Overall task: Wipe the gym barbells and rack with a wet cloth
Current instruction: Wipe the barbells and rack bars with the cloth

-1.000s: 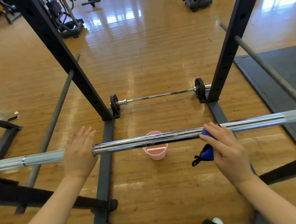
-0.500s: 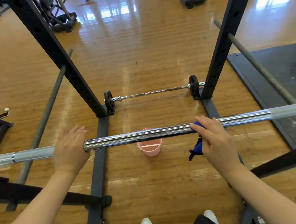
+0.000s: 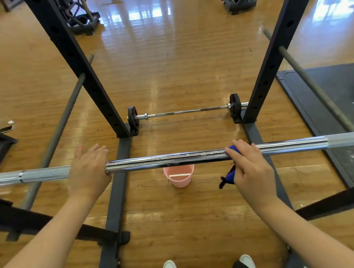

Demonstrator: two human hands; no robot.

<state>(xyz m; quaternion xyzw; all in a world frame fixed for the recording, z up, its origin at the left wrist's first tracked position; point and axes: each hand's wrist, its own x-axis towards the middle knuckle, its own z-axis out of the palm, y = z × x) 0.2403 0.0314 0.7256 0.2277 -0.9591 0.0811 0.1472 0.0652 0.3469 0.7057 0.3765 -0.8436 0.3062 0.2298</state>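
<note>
A chrome barbell (image 3: 170, 160) lies crosswise in front of me on the black rack (image 3: 81, 63). My right hand (image 3: 250, 167) holds a blue cloth (image 3: 231, 153) wrapped over the bar right of centre, a corner of the cloth dangling below. My left hand (image 3: 88, 171) rests flat on the bar left of centre, fingers straight. A second, smaller barbell (image 3: 185, 111) with black plates lies on the floor between the rack's far uprights.
A pink bucket (image 3: 180, 177) stands on the wood floor under the bar. Grey safety bars (image 3: 61, 122) run along both sides. A black mat (image 3: 342, 94) lies to the right. A phone (image 3: 6, 129) lies on the floor at left. Gym machines stand at the back.
My right hand with the cloth has slid a little left along the bar. The left hand stays on the bar. My head has shifted slightly.
</note>
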